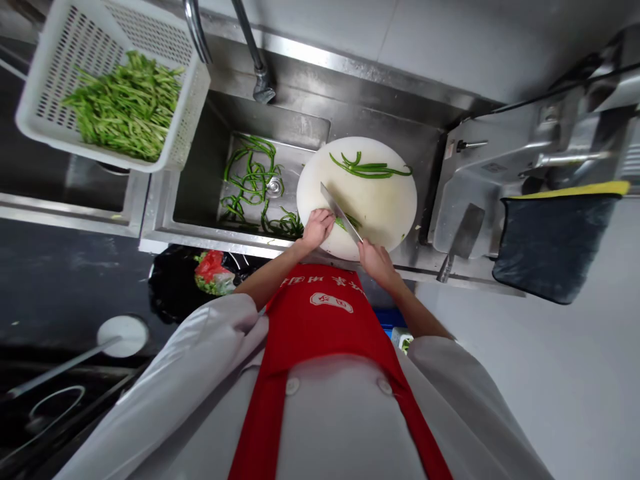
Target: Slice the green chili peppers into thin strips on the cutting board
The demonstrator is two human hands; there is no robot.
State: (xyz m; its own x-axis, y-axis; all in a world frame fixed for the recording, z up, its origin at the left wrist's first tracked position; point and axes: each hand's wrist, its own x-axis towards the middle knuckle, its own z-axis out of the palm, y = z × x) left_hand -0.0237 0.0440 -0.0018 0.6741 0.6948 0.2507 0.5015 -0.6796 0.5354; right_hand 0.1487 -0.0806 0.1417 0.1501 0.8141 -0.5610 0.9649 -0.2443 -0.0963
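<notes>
My right hand [376, 260] is closed round the handle of a kitchen knife. The knife's blade [341, 211] slants across a round white cutting board [395, 207]. Curled fingers of my left hand [319, 229] press on the board's near left edge, beside the blade, holding green chili peppers that are partly hidden. Green pieces [353, 221] show on both sides of the blade. Several whole long green chili peppers [373, 170] lie toward the far side of the board.
More long green peppers [253, 177] lie in the steel sink [295, 127], under a faucet [263, 87]. A white basket [193, 113] holds cut green strips at far left. A cleaver [467, 233] rests at right near a dark cloth [555, 240]. A black bin bag [170, 280] stands below left.
</notes>
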